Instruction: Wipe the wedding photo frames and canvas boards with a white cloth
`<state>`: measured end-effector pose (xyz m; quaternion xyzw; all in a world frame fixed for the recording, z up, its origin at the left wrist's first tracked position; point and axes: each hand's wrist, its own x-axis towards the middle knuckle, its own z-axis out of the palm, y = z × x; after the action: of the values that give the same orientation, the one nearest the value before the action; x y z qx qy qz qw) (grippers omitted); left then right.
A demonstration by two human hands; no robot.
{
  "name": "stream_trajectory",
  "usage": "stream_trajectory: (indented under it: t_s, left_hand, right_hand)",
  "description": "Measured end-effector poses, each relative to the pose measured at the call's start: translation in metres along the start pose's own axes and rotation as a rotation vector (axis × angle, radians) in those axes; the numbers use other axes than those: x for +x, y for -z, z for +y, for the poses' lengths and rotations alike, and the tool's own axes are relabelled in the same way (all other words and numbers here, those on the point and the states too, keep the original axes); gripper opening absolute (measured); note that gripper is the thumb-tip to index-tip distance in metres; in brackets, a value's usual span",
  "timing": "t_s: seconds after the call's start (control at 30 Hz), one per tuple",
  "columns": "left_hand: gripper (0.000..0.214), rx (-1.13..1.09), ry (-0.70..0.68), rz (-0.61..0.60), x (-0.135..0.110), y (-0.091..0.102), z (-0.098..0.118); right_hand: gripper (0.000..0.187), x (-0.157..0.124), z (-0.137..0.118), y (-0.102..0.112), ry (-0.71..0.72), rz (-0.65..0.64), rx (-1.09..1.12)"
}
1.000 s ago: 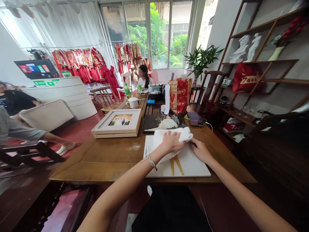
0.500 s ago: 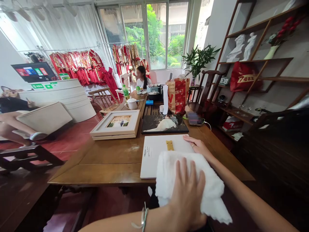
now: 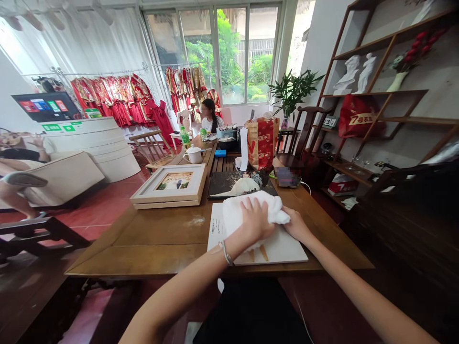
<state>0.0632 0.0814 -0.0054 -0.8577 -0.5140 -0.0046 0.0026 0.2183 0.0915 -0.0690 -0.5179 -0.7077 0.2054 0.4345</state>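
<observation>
My left hand (image 3: 254, 222), with a bracelet at the wrist, is pressed onto a bunched white cloth (image 3: 234, 212), its fingers spread over it. The cloth lies on a flat white board (image 3: 287, 251) and covers much of its upper part. Small print and a barcode show near the board's left edge. Two narrow tan pieces (image 3: 264, 252) show below the hand. At the board's right side my right hand (image 3: 297, 225) grips the edge, some fingertips hidden by the cloth. A dark picture panel (image 3: 222, 184) with a white gown lies just behind.
Left of the board, a framed photo (image 3: 168, 186) rests on the wooden table (image 3: 143, 243). Behind stand a white lidded cup (image 3: 193, 154), a green bottle (image 3: 185, 138) and a red paper bag (image 3: 263, 143). A phone (image 3: 287, 177) with a cable lies right. One person (image 3: 210, 119) sits beyond.
My left hand has moved the cloth forward from the board's near edge to its far part. The near part of the board now shows. My right hand has slid slightly nearer me.
</observation>
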Motion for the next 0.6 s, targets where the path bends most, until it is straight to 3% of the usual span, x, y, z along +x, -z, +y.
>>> stream_trajectory:
  t_s: [0.1, 0.3, 0.4, 0.5, 0.6]
  left_hand:
    - [0.065, -0.015, -0.052, 0.012, -0.004, 0.001, -0.010]
    - [0.080, -0.039, -0.278, -0.033, -0.089, 0.002, 0.016]
    - [0.085, -0.058, -0.343, -0.060, -0.115, 0.003, 0.023]
    - [0.084, -0.069, -0.297, -0.052, -0.108, 0.002, 0.016]
    - [0.078, -0.052, -0.175, 0.001, -0.076, 0.000, 0.005]
  right_hand:
    - [0.039, 0.000, -0.004, 0.001, 0.016, 0.027, -0.038]
    - [0.035, 0.001, 0.002, 0.000, 0.028, 0.021, -0.022]
    - [0.036, 0.001, 0.005, -0.002, 0.004, 0.050, -0.032]
    - [0.036, 0.001, 0.005, -0.002, -0.008, 0.053, -0.024]
    - [0.035, 0.001, 0.004, -0.001, -0.021, 0.054, 0.006]
